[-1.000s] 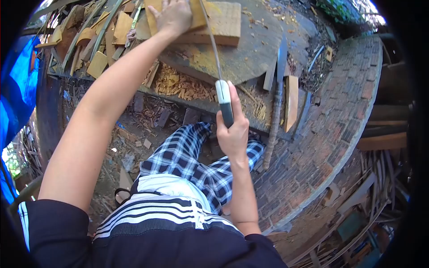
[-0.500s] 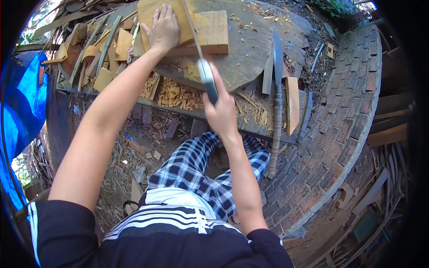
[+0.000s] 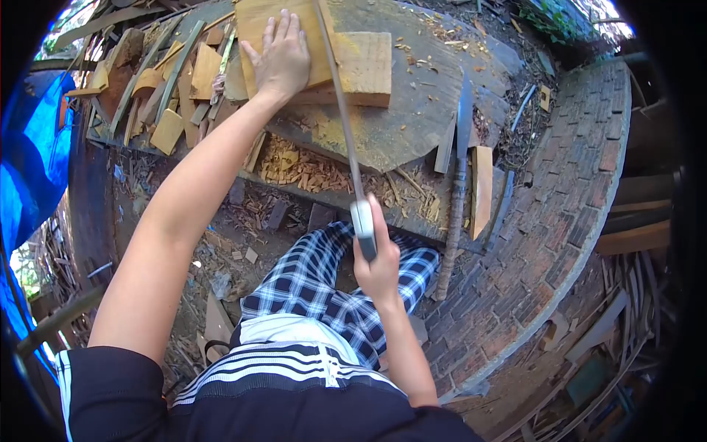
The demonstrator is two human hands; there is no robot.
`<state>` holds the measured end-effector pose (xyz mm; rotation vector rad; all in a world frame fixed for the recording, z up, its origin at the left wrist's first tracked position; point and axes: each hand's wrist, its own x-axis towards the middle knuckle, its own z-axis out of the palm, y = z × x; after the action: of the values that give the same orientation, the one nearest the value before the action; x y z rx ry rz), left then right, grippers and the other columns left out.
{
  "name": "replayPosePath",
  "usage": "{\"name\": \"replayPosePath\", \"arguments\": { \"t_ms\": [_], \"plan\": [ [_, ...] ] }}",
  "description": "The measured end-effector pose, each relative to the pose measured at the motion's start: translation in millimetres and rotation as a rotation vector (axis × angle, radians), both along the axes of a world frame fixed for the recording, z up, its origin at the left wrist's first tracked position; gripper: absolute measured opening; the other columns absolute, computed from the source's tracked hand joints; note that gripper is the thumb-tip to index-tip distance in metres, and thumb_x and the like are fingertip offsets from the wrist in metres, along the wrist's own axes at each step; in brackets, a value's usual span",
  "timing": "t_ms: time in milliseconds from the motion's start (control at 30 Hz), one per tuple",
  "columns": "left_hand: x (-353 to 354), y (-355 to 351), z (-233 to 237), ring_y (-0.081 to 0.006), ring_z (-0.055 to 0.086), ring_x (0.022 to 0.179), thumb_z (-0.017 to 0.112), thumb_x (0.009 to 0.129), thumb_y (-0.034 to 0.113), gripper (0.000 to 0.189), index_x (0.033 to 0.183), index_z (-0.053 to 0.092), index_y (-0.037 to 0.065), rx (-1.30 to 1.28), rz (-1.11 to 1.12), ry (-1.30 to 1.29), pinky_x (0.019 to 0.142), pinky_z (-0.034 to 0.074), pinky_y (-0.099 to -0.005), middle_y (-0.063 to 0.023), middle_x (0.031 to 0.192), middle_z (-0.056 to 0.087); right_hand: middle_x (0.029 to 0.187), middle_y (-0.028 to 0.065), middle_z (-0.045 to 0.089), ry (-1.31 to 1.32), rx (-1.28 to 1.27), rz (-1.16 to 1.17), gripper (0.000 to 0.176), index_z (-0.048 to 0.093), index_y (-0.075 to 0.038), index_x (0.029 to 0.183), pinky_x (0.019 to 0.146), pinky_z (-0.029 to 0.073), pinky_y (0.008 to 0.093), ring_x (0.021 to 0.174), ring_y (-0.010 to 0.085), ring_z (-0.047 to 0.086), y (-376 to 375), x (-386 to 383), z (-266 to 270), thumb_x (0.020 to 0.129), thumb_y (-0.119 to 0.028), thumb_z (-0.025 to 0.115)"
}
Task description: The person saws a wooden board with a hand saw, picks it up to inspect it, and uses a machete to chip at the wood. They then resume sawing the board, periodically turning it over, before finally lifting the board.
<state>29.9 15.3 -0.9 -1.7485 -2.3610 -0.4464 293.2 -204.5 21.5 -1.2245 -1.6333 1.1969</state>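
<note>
My left hand (image 3: 283,57) lies flat on a thick pale wooden block (image 3: 362,65) at the top of the view, pressing it onto a round grey worktop (image 3: 412,110). My right hand (image 3: 379,261) grips the dark handle of a hand saw (image 3: 364,228). The saw's long thin blade (image 3: 337,96) runs up from the handle and crosses the block just right of my left hand. The blade's far tip is out of view.
A long machete-like blade (image 3: 461,140) with a wrapped handle lies on the worktop's right side beside a wood slat (image 3: 482,188). Wood offcuts (image 3: 173,81) pile up at left, shavings (image 3: 302,166) below the block. A curved brick wall (image 3: 567,206) stands right, blue tarp (image 3: 29,155) far left.
My right hand has pulled the saw back toward my body, down the view, after being pushed forward half a second ago. My left hand stays on the block.
</note>
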Motion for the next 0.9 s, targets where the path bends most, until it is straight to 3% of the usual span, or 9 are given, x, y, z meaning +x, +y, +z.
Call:
{"name": "replayPosePath", "arguments": {
  "t_ms": [33,267,367,433,567,700,767,833,900],
  "plan": [
    [-2,2,-1,-0.0251,0.027,0.147,0.030,0.104,0.034,0.050,0.149,0.039,0.014,0.006,-0.002,0.038,0.115,0.010,-0.0674,-0.0029,0.159,0.032,0.124,0.0234,0.063,0.001,-0.081,0.005,0.083,0.034,-0.018,0.152,0.090,0.055,0.0423,0.099,0.0393,0.068,-11,6,5,0.076,0.010,0.054],
    [-1,-3,0,-0.0267,0.027,0.147,0.031,0.104,0.031,0.049,0.148,0.039,0.011,0.006,-0.040,0.033,0.115,0.009,-0.0687,-0.0047,0.158,0.033,0.100,0.0279,0.067,0.009,-0.165,0.010,0.077,0.032,-0.022,0.152,0.070,0.049,0.0489,0.085,0.0448,0.067,78,-43,4,0.083,0.000,0.056],
    [-1,-2,-5,-0.0246,0.029,0.146,0.030,0.105,0.035,0.050,0.149,0.040,0.014,0.019,-0.017,0.051,0.114,0.011,-0.0680,-0.0023,0.158,0.032,0.118,0.0224,0.066,-0.029,0.042,-0.015,0.082,0.033,-0.022,0.153,0.086,0.056,0.0424,0.099,0.0375,0.069,-3,1,-11,0.079,0.006,0.056],
    [-3,-2,-4,-0.0245,0.029,0.146,0.030,0.105,0.035,0.049,0.149,0.040,0.014,0.002,-0.014,0.079,0.114,0.011,-0.0681,-0.0020,0.159,0.032,0.121,0.0210,0.066,-0.031,-0.031,0.006,0.084,0.033,-0.020,0.152,0.088,0.056,0.0421,0.100,0.0368,0.068,-10,10,0,0.076,0.007,0.056],
    [-1,-1,-4,-0.0242,0.029,0.146,0.030,0.105,0.034,0.049,0.149,0.040,0.014,-0.002,-0.010,0.068,0.114,0.012,-0.0684,-0.0015,0.159,0.032,0.089,0.0269,0.068,0.027,0.014,-0.037,0.078,0.033,-0.023,0.152,0.068,0.051,0.0499,0.081,0.0449,0.067,76,-47,-9,0.081,-0.001,0.058],
    [-8,-1,-9,-0.0244,0.029,0.146,0.030,0.105,0.035,0.050,0.149,0.040,0.014,0.002,-0.038,0.091,0.114,0.012,-0.0683,-0.0016,0.159,0.032,0.096,0.0271,0.068,0.039,-0.128,0.002,0.077,0.034,-0.022,0.151,0.071,0.052,0.0496,0.085,0.0433,0.068,61,-34,1,0.081,0.001,0.058],
    [-18,4,-18,-0.0248,0.029,0.146,0.029,0.105,0.035,0.050,0.149,0.040,0.014,0.022,-0.038,0.106,0.114,0.011,-0.0681,-0.0021,0.159,0.032,0.117,0.0222,0.066,-0.031,-0.006,-0.017,0.083,0.034,-0.022,0.152,0.084,0.057,0.0446,0.094,0.0393,0.069,6,-7,-8,0.077,0.006,0.055],
    [-8,1,-9,-0.0246,0.028,0.146,0.029,0.105,0.035,0.050,0.149,0.040,0.015,0.015,-0.031,0.094,0.114,0.011,-0.0680,-0.0021,0.159,0.032,0.120,0.0214,0.065,0.018,-0.078,-0.007,0.085,0.034,-0.021,0.152,0.086,0.057,0.0438,0.096,0.0382,0.069,-8,1,-2,0.075,0.008,0.055],
    [-1,-2,-5,-0.0243,0.028,0.146,0.029,0.105,0.035,0.050,0.149,0.040,0.015,0.016,-0.033,0.075,0.114,0.011,-0.0679,-0.0020,0.159,0.032,0.105,0.0241,0.069,-0.018,-0.088,-0.004,0.083,0.033,-0.023,0.152,0.076,0.056,0.0471,0.087,0.0418,0.069,27,-17,-3,0.076,0.004,0.055]
  ]
}}
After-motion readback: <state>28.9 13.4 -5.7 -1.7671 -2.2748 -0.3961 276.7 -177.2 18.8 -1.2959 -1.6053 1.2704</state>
